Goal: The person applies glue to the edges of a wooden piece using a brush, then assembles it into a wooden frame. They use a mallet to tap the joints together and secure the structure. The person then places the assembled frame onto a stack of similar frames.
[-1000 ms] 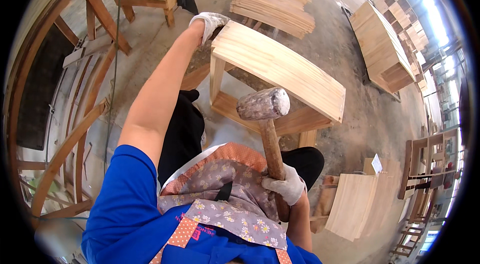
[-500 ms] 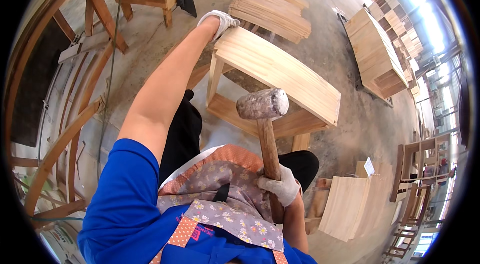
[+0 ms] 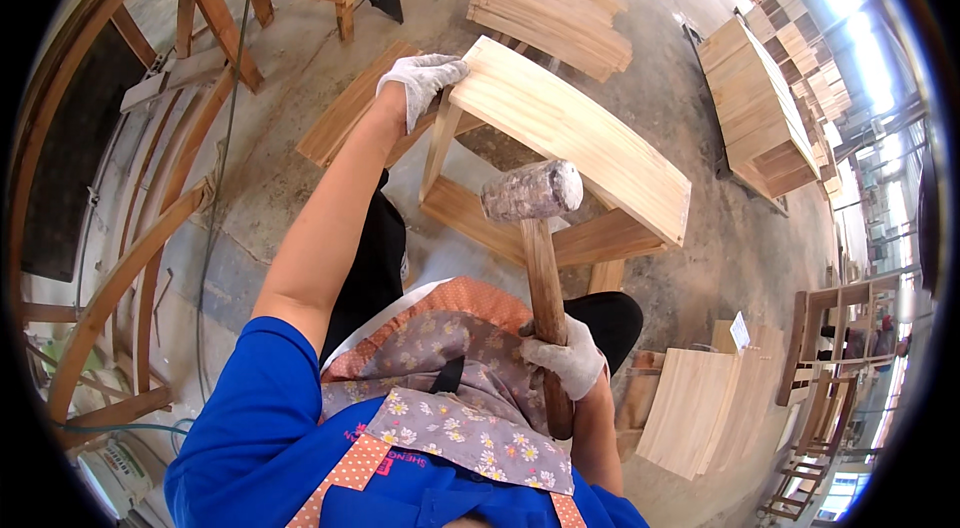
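A pale wooden drawer-like frame [image 3: 565, 118] stands on edge in front of me, its top a wide smooth board and its inside partly in view. At the frame's left end my left hand [image 3: 424, 84], in a whitish work glove, grips the corner with bent fingers; its thumb side is partly hidden. My right hand [image 3: 568, 358], gloved too, is closed round the wooden handle of a mallet [image 3: 532, 192]. The mallet is held upright, its worn, whitish-stained cylindrical head in front of the frame's near side and seemingly apart from it.
Stacked boards [image 3: 550, 23] lie beyond the frame, with darker planks [image 3: 350, 108] to its left. A large assembled wooden box stack [image 3: 755, 98] stands at right. Pale panels [image 3: 690, 408] are low right. Curved wooden parts [image 3: 130, 288] and a hanging cord [image 3: 222, 178] are at left.
My left hand has moved nearer to me along the frame's left end, from the far corner to the near one. The right hand still holds the mallet in about the same place.
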A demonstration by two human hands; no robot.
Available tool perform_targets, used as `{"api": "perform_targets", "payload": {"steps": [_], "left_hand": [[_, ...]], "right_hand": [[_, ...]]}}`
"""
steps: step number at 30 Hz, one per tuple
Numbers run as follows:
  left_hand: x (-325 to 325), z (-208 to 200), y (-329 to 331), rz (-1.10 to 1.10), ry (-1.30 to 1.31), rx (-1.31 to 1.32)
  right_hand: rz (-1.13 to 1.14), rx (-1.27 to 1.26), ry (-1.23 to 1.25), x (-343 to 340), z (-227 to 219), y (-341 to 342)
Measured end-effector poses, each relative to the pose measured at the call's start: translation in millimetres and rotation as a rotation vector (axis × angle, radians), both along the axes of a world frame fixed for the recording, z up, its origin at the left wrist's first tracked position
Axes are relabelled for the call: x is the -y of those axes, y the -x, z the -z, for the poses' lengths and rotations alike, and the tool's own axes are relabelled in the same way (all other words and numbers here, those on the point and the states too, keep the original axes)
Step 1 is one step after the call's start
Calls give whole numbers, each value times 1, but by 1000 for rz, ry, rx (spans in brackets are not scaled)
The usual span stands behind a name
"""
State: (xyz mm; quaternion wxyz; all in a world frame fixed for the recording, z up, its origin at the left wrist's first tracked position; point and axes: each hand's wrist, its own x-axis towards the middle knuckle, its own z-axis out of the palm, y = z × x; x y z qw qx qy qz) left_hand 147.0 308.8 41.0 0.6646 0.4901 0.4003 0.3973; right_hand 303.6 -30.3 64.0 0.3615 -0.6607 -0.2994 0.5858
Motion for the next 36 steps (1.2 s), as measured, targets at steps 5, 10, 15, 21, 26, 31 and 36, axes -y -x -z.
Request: {"api": "perform_targets", "payload": {"steps": [5, 10, 15, 21, 26, 31, 36], "left_hand": [[-1, 15, -14, -74, -124, -14], [-1, 22, -19, -151, -195, 8], [4, 23, -28, -148, -192, 34], [0, 27, -17, -190, -167, 78], [-5, 40, -28, -223, -460, -46], [-14, 50, -34, -325, -645, -334], [-24, 54, -24, -231, -131, 192]], "right_hand": [[47, 106, -102, -41, -44, -3], [107, 115, -377, -119, -96, 7], [45, 321, -191, -185, -73, 6], [22, 205, -193, -193, -98, 11], [24, 261, -306, -184, -65, 12], [-72, 205, -182, -211, -51, -6], [100, -48, -243, -142, -72, -6]]}}
